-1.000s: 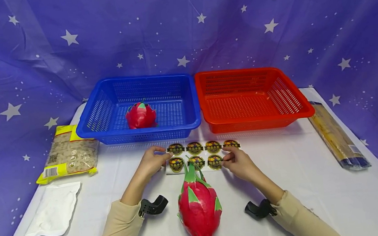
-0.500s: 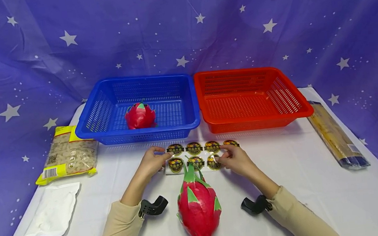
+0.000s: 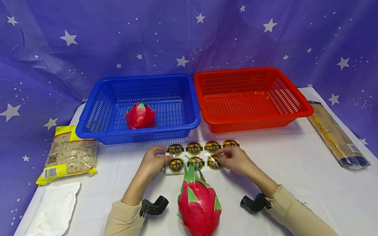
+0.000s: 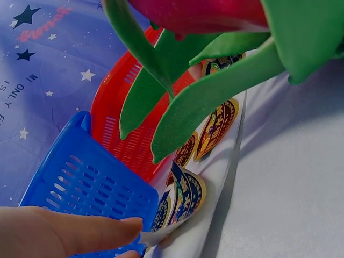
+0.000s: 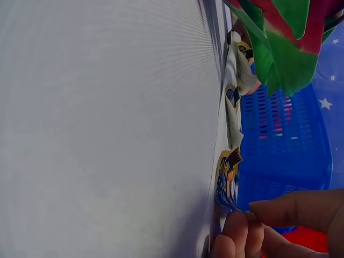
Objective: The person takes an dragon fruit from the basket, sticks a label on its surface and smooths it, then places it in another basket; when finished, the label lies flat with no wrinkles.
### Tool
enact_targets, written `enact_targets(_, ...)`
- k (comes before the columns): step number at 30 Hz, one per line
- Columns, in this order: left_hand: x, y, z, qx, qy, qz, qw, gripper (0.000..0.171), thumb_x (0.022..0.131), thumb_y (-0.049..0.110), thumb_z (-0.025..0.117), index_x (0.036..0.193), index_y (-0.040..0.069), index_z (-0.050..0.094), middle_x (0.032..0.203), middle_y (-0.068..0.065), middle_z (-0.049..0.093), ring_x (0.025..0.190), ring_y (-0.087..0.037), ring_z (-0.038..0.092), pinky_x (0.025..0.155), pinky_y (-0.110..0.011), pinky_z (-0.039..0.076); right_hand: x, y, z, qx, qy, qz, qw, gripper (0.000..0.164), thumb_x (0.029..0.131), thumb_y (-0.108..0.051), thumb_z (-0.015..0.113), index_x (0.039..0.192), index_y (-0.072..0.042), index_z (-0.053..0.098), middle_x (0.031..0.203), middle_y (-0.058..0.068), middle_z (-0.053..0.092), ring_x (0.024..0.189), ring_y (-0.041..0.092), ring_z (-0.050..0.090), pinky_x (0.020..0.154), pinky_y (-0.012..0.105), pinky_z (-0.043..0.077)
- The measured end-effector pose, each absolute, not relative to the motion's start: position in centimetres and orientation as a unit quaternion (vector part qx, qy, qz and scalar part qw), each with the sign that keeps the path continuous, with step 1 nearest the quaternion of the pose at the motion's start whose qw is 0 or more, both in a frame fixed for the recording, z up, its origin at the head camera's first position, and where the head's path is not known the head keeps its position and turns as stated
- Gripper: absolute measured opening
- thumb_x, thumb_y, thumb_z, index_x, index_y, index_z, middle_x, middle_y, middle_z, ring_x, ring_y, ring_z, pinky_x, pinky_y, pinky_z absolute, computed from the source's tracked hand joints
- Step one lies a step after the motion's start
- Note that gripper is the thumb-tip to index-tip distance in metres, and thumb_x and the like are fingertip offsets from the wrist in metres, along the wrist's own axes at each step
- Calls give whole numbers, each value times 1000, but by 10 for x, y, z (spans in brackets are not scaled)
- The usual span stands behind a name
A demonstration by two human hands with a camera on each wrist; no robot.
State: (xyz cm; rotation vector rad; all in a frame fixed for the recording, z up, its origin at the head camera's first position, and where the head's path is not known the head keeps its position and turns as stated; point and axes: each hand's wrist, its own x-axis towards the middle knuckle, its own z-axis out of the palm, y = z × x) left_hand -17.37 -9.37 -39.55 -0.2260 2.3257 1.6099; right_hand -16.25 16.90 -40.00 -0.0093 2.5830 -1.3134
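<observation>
A white sheet of round black-and-gold stickers (image 3: pixel 195 164) lies in the middle of the table, in two rows. My left hand (image 3: pixel 152 162) pinches the sheet's left end, where the corner curls up between thumb and finger in the left wrist view. On the other side, my right hand (image 3: pixel 235 160) pinches the edge of the rightmost sticker (image 5: pixel 226 180) in the near row, which bends up toward the fingertips. A red dragon fruit (image 3: pixel 199 211) with green leaf tips lies between my forearms, its leaves overlapping the sheet's near edge.
Behind the sheet stand a blue basket (image 3: pixel 139 136) holding another dragon fruit (image 3: pixel 140 116) and a red basket (image 3: pixel 258 123). At left lie a yellow-trimmed bag (image 3: pixel 72 155) and a white pouch (image 3: pixel 53 211). A long brown package (image 3: pixel 337 135) lies at right.
My right hand has shifted slightly left, from the sheet's right end onto the near row's last sticker. The left hand stays at the left end; the fruit and baskets are unmoved.
</observation>
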Motion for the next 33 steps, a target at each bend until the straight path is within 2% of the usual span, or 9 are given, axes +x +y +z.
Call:
enact_targets(6,-175,-94,-398,-83,817,553,140,41,80,7,63,119,-1,51,74,-4,62,57,-10,45,51,-23,38,-161,169,-399,-3,882,-455,123,25,79,-8,59,103,-7,66,71,6,60,57,13,52,49,24,39)
enact_targets(12,-174,-95,-398,-89,821,547,136,41,79,5,63,119,2,51,79,-5,62,51,-8,42,48,-21,35,-161,170,-398,-23,878,-463,115,24,79,-5,60,103,-5,65,69,4,58,57,10,49,48,22,37)
enact_targets(19,-174,-95,-398,-94,824,544,132,41,79,5,64,118,3,51,83,-7,63,54,-8,43,49,-21,35,-160,173,-399,-42,871,-476,113,23,82,-4,58,104,-2,64,72,10,59,60,11,51,50,23,41)
enact_targets(27,-175,-94,-400,-91,827,541,122,40,78,5,65,116,3,52,77,-4,62,55,-8,44,51,-21,35,-158,174,-400,-43,872,-479,92,18,83,-9,61,100,-8,67,73,12,62,64,21,57,50,24,42)
enact_targets(33,-174,-94,-400,-93,828,540,120,40,78,5,65,116,3,53,77,-3,62,57,-9,46,51,-21,36,-158,176,-400,-41,870,-485,79,19,83,-8,60,100,-10,67,71,10,61,65,21,56,51,24,42)
